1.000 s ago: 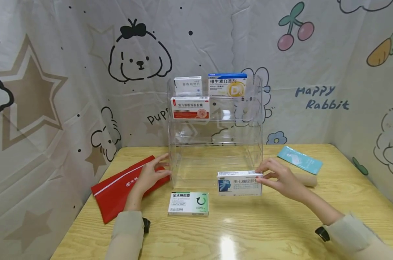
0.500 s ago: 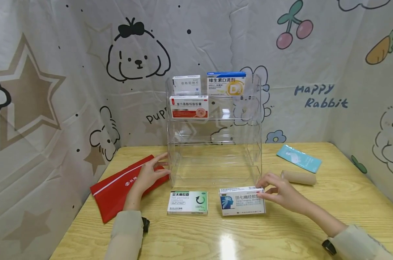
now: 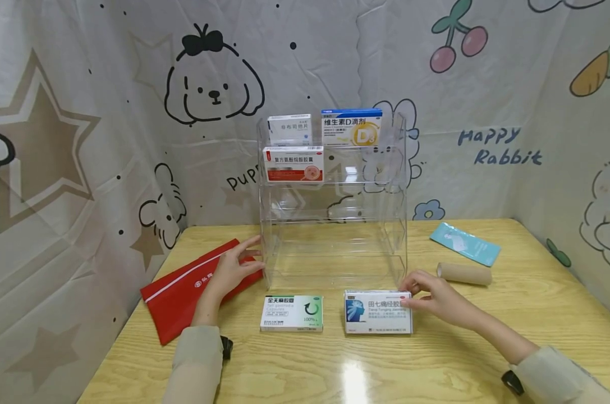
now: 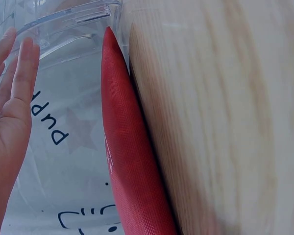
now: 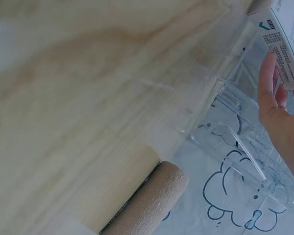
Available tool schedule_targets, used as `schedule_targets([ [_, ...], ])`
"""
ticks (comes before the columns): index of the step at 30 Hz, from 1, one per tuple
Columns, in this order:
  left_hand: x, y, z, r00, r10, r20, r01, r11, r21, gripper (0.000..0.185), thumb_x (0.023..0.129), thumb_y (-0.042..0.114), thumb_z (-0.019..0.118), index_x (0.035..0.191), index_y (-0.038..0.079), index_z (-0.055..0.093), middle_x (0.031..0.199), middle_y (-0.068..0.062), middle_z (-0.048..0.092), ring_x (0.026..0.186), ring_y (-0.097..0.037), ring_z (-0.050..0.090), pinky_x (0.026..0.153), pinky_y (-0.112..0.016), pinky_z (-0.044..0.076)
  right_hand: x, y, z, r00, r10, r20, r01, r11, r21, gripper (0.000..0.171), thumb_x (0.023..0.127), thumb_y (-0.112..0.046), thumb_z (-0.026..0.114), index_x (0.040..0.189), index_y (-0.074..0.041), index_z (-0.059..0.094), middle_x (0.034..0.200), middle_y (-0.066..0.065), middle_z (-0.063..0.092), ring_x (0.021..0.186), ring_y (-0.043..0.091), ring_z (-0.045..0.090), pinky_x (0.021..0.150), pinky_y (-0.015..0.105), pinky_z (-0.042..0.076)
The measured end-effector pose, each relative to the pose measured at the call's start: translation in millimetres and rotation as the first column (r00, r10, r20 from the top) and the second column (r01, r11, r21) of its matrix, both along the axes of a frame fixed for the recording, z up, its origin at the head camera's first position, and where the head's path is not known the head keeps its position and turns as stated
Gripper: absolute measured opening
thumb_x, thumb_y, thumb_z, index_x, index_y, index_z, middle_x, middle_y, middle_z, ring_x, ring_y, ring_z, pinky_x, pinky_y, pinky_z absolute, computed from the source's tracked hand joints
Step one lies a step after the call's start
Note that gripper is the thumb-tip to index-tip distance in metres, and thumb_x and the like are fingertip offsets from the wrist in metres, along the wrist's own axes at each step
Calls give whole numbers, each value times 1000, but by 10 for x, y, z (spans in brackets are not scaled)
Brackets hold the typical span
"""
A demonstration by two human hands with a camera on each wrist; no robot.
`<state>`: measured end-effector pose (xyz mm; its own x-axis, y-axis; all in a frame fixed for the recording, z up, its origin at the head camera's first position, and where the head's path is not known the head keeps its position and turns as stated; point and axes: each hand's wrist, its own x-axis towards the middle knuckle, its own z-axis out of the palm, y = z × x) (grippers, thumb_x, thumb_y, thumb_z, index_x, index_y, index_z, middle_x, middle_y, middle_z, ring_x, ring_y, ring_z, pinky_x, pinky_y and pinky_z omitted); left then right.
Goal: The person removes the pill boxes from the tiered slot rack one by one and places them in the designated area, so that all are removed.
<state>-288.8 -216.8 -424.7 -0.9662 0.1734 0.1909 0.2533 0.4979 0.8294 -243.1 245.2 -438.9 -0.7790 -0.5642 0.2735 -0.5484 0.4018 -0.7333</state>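
Note:
My right hand (image 3: 436,297) pinches the upper right corner of a white medicine box (image 3: 377,314) with a blue head picture, standing on its edge on the table. In the right wrist view, thumb and fingers grip the end of this box (image 5: 281,44). My left hand (image 3: 231,275) has extended fingers at the left side of a clear acrylic display rack (image 3: 335,252). In the left wrist view, the fingers of that hand (image 4: 12,107) reach to the rack's edge. A white and green capsule box (image 3: 291,314) lies in front of the rack.
The upper rack tiers hold a small white box (image 3: 290,130), a blue-topped vitamin D box (image 3: 352,129) and a red and white capsule box (image 3: 293,165). A red pouch (image 3: 183,297) lies under my left forearm. At right are a cardboard tube (image 3: 464,274) and a teal packet (image 3: 464,244).
The blue-headed medicine box has come out from the rack's lower front toward me and down, now beside the green box, still pinched by my right hand. My left hand has stayed at the rack.

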Motion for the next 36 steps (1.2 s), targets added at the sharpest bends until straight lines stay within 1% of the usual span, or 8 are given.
schedule_targets([
  [7, 12, 4, 15, 1000, -1, 0, 1, 1000, 1, 67, 87, 12, 73, 148, 14, 44, 149, -14, 48, 127, -33, 58, 97, -39, 54, -54, 1, 50, 993, -20, 115, 12, 998, 68, 16, 92, -15, 67, 104, -6, 61, 102, 11, 62, 86, 1, 59, 70, 19, 54],
  [11, 19, 6, 17, 1000, -4, -3, 4, 1000, 3, 68, 86, 11, 74, 147, 13, 44, 148, -14, 49, 126, -33, 59, 97, -38, 55, -76, -23, 28, 992, -24, 124, 10, 993, 116, 16, 92, -17, 67, 103, -6, 63, 101, 11, 65, 84, 2, 59, 69, 20, 53],
  [18, 14, 4, 21, 1000, -15, -15, 15, 1000, 19, 67, 86, 10, 74, 147, 13, 45, 146, -16, 51, 126, -37, 58, 95, -38, 56, -109, -75, -30, 980, -64, 189, 34, 987, 158, 16, 93, -17, 67, 101, -4, 64, 97, 12, 65, 75, 1, 58, 59, 23, 54],
  [24, 10, 5, 7, 1000, -7, -14, 8, 1000, 25, 67, 87, 10, 73, 147, 13, 45, 147, -15, 50, 126, -36, 58, 95, -40, 56, -132, -108, -62, 967, -89, 240, 46, 983, 179, 16, 93, -16, 66, 101, -1, 64, 95, 12, 65, 72, 3, 57, 58, 22, 55],
  [28, 86, 51, 99, 1000, -2, -8, 2, 1000, 16, 66, 88, 6, 71, 147, 8, 43, 147, -18, 49, 127, -38, 57, 97, -44, 54, -139, -114, -82, 955, -88, 283, 38, 984, 175, 17, 94, -15, 64, 102, 0, 64, 95, 12, 64, 74, 6, 57, 60, 22, 56],
  [31, 73, 47, 97, 1000, -2, -4, 2, 1000, 7, 66, 88, 7, 71, 147, 9, 44, 147, -18, 50, 126, -38, 57, 97, -45, 54, -151, -110, -95, 952, -88, 292, 35, 983, 182, 18, 95, -17, 64, 103, -1, 64, 95, 11, 63, 75, 7, 57, 61, 22, 56],
  [34, -3, -2, 1, 1000, -5, -6, 5, 1000, 8, 67, 87, 12, 73, 147, 15, 45, 146, -14, 51, 126, -35, 58, 98, -43, 54, -158, -108, -101, 953, -88, 290, 33, 982, 188, 18, 95, -18, 64, 102, -2, 64, 94, 9, 63, 75, 7, 57, 61, 22, 56],
  [36, -2, 0, 2, 1000, -6, 0, 6, 1000, 10, 67, 87, 12, 73, 148, 15, 44, 147, -14, 51, 127, -36, 58, 98, -44, 54, -159, -108, -105, 953, -91, 289, 35, 981, 193, 18, 94, -18, 64, 102, -2, 65, 93, 9, 63, 75, 6, 57, 61, 22, 56],
])
